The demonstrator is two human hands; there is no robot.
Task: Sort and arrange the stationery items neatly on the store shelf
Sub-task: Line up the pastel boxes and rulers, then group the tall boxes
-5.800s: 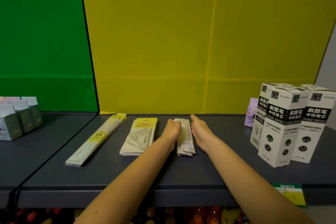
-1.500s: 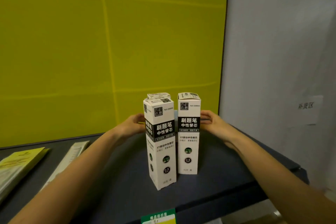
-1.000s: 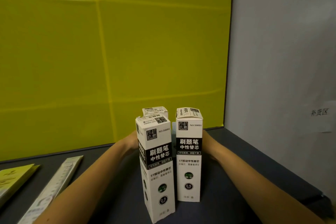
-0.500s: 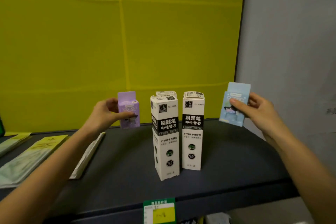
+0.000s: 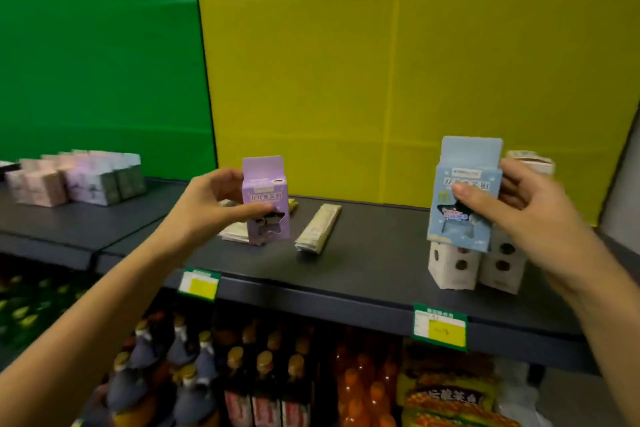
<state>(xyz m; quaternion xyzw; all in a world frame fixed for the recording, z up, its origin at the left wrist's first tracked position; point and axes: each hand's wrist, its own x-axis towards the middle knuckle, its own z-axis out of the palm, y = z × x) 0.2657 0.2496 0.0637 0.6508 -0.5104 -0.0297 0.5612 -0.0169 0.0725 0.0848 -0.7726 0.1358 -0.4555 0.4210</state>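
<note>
1. Left hand [image 5: 211, 204] pinches the purple box [image 5: 266, 199] above the shelf [image 5: 363, 253].
2. Right hand [image 5: 530, 211] grips the blue box [image 5: 464, 194] (just before the tall white boxes [image 5: 474, 263]); careless lowering could topple them.

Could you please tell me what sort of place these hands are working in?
Most likely a small shop: a dark shelf with price tags on its front edge, bottles stocked on the level below, and boxed goods lined up further left.
</note>
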